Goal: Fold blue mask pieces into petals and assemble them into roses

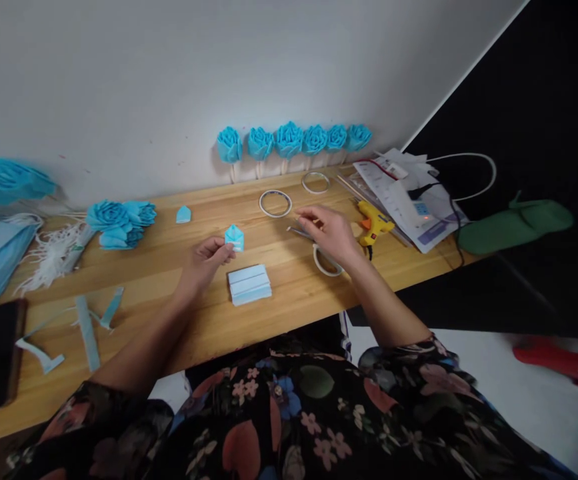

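Observation:
My left hand pinches a small folded blue fabric piece with a pointed top, held upright above the table. Just below it lies a stack of light blue fabric pieces. My right hand is over the table with thumb and fingertips drawn together; what they hold, if anything, is too small to make out. A thin grey tip shows under its fingers, and a white loop shows below the hand. They look like parts of scissors, mostly hidden. A similar folded blue piece lies farther back.
Several blue fabric flowers on white stems lean on the wall. Two rings, perhaps tape rolls, lie before them. A yellow glue gun, papers and a power strip are right. Blue scraps and more flowers are left.

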{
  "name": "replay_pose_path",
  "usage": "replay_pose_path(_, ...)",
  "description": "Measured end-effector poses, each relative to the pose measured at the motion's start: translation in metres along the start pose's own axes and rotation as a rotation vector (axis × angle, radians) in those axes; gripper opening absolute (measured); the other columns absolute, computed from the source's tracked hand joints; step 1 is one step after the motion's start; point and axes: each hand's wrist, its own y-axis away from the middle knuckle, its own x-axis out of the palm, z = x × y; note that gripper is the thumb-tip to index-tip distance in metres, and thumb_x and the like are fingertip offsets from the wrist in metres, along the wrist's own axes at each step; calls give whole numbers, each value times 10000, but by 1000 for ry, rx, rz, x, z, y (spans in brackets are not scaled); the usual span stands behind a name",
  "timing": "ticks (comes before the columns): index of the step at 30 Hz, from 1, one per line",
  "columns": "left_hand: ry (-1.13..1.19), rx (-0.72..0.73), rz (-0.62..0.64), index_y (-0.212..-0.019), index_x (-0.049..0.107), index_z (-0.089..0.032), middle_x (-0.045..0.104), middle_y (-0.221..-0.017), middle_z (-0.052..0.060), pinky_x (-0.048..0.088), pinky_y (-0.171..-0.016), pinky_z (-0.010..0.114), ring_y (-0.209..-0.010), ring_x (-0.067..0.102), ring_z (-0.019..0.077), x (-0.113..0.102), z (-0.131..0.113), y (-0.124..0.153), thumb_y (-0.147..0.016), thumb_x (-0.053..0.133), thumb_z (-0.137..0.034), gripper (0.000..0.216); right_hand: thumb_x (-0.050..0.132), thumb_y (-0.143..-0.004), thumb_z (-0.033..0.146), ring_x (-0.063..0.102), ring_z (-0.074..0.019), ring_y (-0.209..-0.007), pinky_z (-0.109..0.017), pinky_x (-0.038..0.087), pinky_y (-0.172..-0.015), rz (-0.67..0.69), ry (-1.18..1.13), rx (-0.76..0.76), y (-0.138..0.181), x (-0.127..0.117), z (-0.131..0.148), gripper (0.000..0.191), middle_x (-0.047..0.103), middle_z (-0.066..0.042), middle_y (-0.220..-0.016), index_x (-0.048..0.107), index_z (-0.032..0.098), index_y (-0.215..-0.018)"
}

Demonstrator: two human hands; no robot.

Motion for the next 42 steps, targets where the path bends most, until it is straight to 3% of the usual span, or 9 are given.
replay_pose_path(5,6,29,-1,-714,639,-176,665,-658,1,445,-608,243,-582,541,101,1,-6,2,-759,711,-408,247,567,-930,223,621,-239,-965,-358,468,-857,122,375,-165,10,9,-26,166,711,-104,-992,714,183,-996)
replay_pose_path(10,-52,7,133,-703,680,-165,669,-643,12,439,-577,240,-568,539,99,7,-31,5,-754,727,-359,206,558,-943,243,588,-248,-961,-347,443,-802,176,525,-239,4,22,-27,178,697,-119,-995,711,173,-1001)
replay_pose_path(15,-29,-14,235,-730,699,-143,712,-692,54,460,-564,257,-578,581,118,20,-46,1,-759,722,-376,237,538,-938,207,589,-237,-910,-330,422,-754,182,593,-218,1,27,-25,181,701,-115,-945,713,162,-922)
replay_pose_path(22,90,-104,143,-788,677,-136,728,-730,54,474,-592,255,-593,597,114,25,-16,0,-731,749,-438,316,543,-891,172,604,-201,-865,-299,423,-778,94,336,-149,-1,29,-36,149,710,-80,-882,691,182,-873)
replay_pose_path(28,133,-136,153,-809,675,-147,711,-709,37,468,-590,256,-584,590,113,20,-9,-1,-720,749,-438,313,589,-855,293,592,-145,-681,-272,430,-673,-17,-87,97,-6,33,-51,153,688,-21,-753,673,178,-800)
replay_pose_path(32,161,-116,174,-803,685,-154,685,-699,19,455,-591,248,-586,572,100,18,-9,-1,-750,730,-411,266,619,-831,357,567,-124,-636,-259,436,-625,-97,-250,191,-5,30,-38,191,680,-4,-735,671,176,-797)
replay_pose_path(34,167,-112,177,-793,686,-157,672,-686,15,451,-588,250,-580,560,98,19,-10,0,-756,723,-407,255,621,-844,363,574,-129,-651,-264,444,-621,-98,-249,143,-3,26,-19,187,685,-4,-750,680,190,-808)
replay_pose_path(39,196,-116,187,-776,677,-164,650,-655,8,454,-601,258,-577,546,99,19,-16,3,-763,714,-397,237,608,-901,310,617,-181,-780,-349,477,-721,-69,-58,-257,-2,21,33,138,713,-32,-845,736,262,-876)
replay_pose_path(42,215,-108,205,-774,674,-166,643,-645,2,454,-604,252,-576,545,95,18,-19,3,-776,708,-382,219,604,-909,278,615,-193,-795,-376,476,-736,-49,59,-438,-2,28,43,153,712,-34,-847,754,306,-927)
